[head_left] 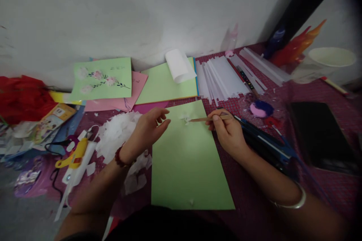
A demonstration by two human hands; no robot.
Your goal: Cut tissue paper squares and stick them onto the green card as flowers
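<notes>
A light green sheet of card (189, 165) lies in front of me. Pinched in my right hand (227, 130) is a thin, tapered wooden stick (199, 119); its tip reaches a small white paper piece (185, 117) on the card's upper part. Whether the tip touches that piece or only hovers by it, I cannot tell. Over the card's left edge is my left hand (149, 128), fingers apart and holding nothing. Beneath and beside that hand spreads a heap of white paper scraps (113, 133). Another tiny whitish bit (191, 202) rests near the card's bottom edge.
A yellow hot glue gun (77, 154) lies at left. Behind stand a green card with pink flowers (103, 79) and a rolled white paper (179, 66) on green sheets. White strips (220, 79), a pink and navy round pad (261, 109) and a black flat object (322, 133) are right.
</notes>
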